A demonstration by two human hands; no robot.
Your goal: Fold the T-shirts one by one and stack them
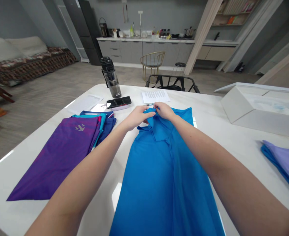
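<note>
Head view: what are the hands doing?

The left hand (pixel 136 117) and right hand (pixel 164 110) pinch the collar (pixel 159 126) of a bright blue polo shirt (pixel 156 183), gripping narrowly.

Why only there?

The shirt lies flat on the glossy white table (pixel 11 213), so only the collar needs holding up.

Our left hand (pixel 134 118) and right hand (pixel 165 110) hold the collar of a polo shirt (pixel 159 170) lying on the table (pixel 223 111). Left of them lie folded shirts (pixel 56 157); ahead, a phone (pixel 118 102), a water bottle (pixel 111 77) and a paper sheet (pixel 155 96); far right, a folded garment (pixel 281 164).
</note>
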